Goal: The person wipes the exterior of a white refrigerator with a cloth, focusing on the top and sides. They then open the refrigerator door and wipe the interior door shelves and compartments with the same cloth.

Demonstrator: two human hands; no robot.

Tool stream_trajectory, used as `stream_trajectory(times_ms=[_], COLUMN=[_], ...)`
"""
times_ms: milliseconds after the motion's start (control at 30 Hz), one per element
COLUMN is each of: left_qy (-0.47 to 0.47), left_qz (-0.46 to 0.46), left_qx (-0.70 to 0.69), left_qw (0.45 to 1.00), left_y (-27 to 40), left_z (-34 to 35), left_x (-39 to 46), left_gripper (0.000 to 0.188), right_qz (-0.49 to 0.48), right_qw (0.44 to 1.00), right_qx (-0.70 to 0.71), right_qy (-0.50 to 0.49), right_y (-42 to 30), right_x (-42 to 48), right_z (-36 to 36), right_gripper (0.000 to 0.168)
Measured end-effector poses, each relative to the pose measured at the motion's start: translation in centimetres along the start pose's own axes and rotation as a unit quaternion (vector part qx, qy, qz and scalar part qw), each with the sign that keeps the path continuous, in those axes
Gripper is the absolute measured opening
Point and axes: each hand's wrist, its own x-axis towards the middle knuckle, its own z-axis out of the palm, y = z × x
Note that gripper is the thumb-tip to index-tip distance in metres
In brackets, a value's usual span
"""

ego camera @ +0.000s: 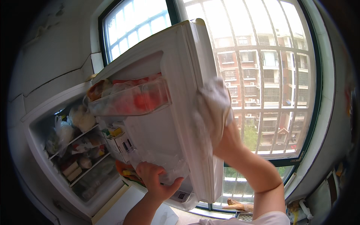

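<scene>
My right hand holds a pale, crumpled cloth against the outer edge of the refrigerator door. Cloth and fingers are blurred, and the cloth hides most of the fingers. The white door stands ajar, its inner side towards me. My left hand is at a clear plastic lower door bin, thumb and fingers apart; whether it grips the rim is not plain. Above it, a clear upper door bin contains red and orange packages.
Bagged food fills shelves in the refrigerator compartment at left. Small boxes stand in the door's side. Behind the door is a barred window; brown, root-like items lie at its sill. Bags sit at lower right.
</scene>
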Motion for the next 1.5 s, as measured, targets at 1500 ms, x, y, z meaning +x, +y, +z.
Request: stream_trajectory(times_ms=[1500], left_qy=[-0.008], left_qz=[0.002], left_qx=[-0.016], left_qw=[1.0], left_y=[-1.3], left_z=[0.9], left_x=[-0.4], left_gripper=[0.051], right_qz=[0.216], right_qw=[0.955], right_qx=[0.13], right_qy=[-0.158], right_y=[-5.9], right_x=[-10.4], right_z=[2.2], right_gripper=[0.038])
